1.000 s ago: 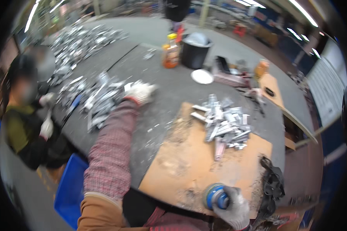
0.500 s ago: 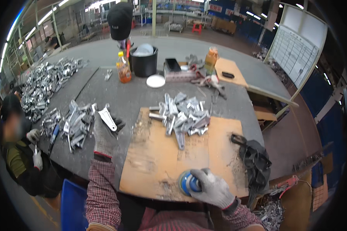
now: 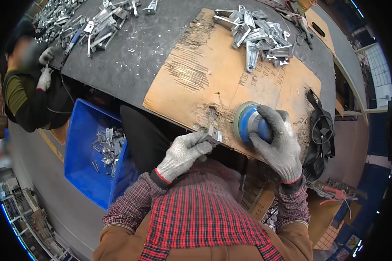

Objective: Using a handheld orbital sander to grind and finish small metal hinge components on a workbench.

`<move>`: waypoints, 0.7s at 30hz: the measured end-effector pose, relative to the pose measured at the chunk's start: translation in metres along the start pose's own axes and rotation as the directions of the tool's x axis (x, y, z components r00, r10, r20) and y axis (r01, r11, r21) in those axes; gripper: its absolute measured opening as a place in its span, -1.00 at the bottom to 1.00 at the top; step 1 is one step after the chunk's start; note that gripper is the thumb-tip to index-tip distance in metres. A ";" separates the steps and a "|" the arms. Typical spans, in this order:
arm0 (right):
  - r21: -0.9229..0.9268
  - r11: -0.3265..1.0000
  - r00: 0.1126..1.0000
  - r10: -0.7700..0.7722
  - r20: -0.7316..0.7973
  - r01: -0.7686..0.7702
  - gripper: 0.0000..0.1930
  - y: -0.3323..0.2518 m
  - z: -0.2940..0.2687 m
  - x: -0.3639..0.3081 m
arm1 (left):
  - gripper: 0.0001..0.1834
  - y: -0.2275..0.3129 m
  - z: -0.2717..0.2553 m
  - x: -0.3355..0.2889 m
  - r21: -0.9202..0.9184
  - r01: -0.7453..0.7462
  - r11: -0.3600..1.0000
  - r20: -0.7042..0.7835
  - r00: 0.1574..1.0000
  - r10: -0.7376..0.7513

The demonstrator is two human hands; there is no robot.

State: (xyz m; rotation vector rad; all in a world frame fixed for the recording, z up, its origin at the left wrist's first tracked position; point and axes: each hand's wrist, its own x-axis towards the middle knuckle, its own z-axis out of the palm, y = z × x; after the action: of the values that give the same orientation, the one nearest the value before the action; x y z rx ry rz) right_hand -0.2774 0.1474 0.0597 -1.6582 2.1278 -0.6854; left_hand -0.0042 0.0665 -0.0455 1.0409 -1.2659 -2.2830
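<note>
My gloved left hand (image 3: 180, 154) pinches a small silvery metal bracket (image 3: 213, 136) at the near edge of the worktable. Close to its right, my gloved right hand (image 3: 278, 139) grips a round sander with a blue body (image 3: 247, 121). The sander is tilted, its disc edge facing the bracket, and a narrow gap seems to part the two. Under and beyond them lies a worn cardboard sheet (image 3: 222, 93), scuffed and torn near the front. A heap of similar metal brackets (image 3: 265, 39) rests on its far part.
A blue bin (image 3: 87, 169) with metal pieces stands below the table's left side. More brackets (image 3: 109, 24) and a blue-black tool (image 3: 72, 43) lie at the left. Black straps (image 3: 320, 139) hang at the right edge. A co-worker (image 3: 19, 87) with gloved hands is at far left.
My left hand has come back from the left-hand pile to the table's near edge with a bracket. The sander has been lifted and tilted towards it. The view has swung downward.
</note>
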 end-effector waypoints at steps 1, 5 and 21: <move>0.032 0.999 1.000 0.006 -0.009 -0.006 -0.32 0.000 0.000 -0.003 | -0.56 -0.006 -0.001 0.001 0.089 -0.029 0.996 -0.033 0.999 0.032; -0.018 0.999 0.951 -0.035 0.308 0.042 -0.31 -0.053 -0.021 0.001 | -0.53 -0.049 -0.012 0.007 0.067 -0.035 0.997 -0.072 0.997 0.040; -0.193 0.939 0.758 -0.098 0.645 0.286 -0.33 -0.089 -0.009 0.041 | -0.25 -0.111 -0.043 0.043 0.512 0.025 0.859 -0.060 0.998 0.006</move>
State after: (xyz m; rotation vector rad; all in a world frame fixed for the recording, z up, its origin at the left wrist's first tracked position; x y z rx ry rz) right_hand -0.2218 0.0915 0.1189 -1.9227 1.6181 0.1531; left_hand 0.0048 0.0764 -0.1716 1.2685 -1.9074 -1.9366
